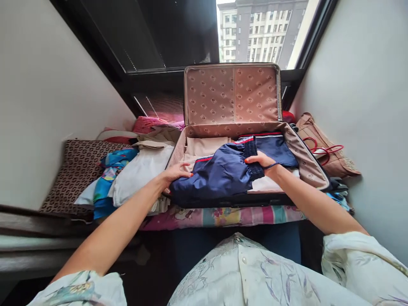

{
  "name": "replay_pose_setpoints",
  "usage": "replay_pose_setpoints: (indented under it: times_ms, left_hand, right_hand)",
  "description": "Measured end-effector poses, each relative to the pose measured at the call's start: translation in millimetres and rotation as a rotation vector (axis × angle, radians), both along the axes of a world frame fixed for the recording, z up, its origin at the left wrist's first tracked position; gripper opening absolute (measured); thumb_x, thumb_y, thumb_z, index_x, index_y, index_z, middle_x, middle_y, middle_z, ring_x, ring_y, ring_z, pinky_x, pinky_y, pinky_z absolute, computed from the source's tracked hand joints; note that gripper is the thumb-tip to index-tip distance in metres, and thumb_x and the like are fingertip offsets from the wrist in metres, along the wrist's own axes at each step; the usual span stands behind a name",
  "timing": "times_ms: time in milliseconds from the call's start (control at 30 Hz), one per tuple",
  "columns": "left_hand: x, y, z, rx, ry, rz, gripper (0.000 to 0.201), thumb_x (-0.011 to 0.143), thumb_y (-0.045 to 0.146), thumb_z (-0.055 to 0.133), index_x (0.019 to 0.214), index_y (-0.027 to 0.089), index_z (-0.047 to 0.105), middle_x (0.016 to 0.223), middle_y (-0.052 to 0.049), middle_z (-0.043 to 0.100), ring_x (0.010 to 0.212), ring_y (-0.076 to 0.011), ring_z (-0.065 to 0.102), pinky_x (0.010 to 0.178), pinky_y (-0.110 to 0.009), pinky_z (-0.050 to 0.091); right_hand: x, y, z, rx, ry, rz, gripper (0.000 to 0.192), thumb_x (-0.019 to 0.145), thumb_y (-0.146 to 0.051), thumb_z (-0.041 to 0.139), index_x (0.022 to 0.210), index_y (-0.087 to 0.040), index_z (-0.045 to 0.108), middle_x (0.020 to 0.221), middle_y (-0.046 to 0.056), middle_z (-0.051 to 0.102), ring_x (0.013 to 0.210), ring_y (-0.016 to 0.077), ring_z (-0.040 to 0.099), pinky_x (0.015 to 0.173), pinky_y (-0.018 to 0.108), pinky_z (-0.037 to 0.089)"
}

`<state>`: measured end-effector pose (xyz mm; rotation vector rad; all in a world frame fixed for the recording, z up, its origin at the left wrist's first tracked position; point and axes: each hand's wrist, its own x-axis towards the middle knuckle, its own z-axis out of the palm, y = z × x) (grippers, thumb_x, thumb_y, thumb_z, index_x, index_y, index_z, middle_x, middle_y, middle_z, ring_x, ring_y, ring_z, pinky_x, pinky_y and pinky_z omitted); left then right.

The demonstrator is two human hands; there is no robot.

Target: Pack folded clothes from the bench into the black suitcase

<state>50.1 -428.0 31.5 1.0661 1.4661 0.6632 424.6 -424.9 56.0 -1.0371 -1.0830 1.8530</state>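
Pale walls close in on both sides of the frame, and a dark window (178, 34) across the top shows apartment blocks (258, 29) in its upper right pane. Centre frame, an open suitcase (307, 163) rests on a striped, flowered cover (223, 216), its patterned lid (232, 94) standing upright against the window. Left of the suitcase lies a heap of clothes: a white garment (140, 172) beside a bright blue printed one (110, 170), with a brown patterned cushion (76, 168) further left and pink fabric (146, 123) behind. At the right edge a tan bag (331, 155) with red handles leans by the wall. Inside the suitcase, over beige folded cloth (204, 146), lies a navy garment (223, 172) with red and white trim, spread across the lower middle of the case. The left hand (177, 171) lies flat, fingers extended, on the garment's left edge at the suitcase rim, pressing rather than gripping. The right hand (263, 161) rests on the garment's ribbed band to the right of centre, fingers curled over the fabric and pinching it lightly. A thin dark band circles that wrist.
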Motion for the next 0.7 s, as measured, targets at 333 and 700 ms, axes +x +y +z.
replay_pose_setpoints:
  times_ms: [333, 700]
  left_hand:
    - [125.5, 12.3, 36.1, 0.591, -0.176, -0.003, 0.064, 0.062, 0.027, 0.085, 0.122, 0.022, 0.063, 0.096, -0.002, 0.068, 0.080, -0.0145, 0.066, 0.077, -0.029, 0.053]
    - [204.4, 22.6, -57.8, 0.302, 0.170, -0.490, 0.075, 0.070, 0.022, 0.078, 0.142, 0.017, 0.057, 0.109, -0.010, 0.062, 0.080, -0.0158, 0.060, 0.068, -0.026, 0.053]
  right_hand:
    - [150.3, 35.1, 51.4, 0.311, -0.227, -0.135, 0.052, 0.055, -0.023, 0.087, 0.106, -0.021, 0.073, 0.104, 0.007, 0.080, 0.099, 0.0290, 0.074, 0.091, 0.042, 0.060]
    - [223.5, 24.2, -77.0, 0.179, -0.784, -0.278, 0.061, 0.049, -0.020, 0.082, 0.108, -0.022, 0.070, 0.103, 0.010, 0.075, 0.092, 0.0327, 0.072, 0.088, 0.052, 0.059]
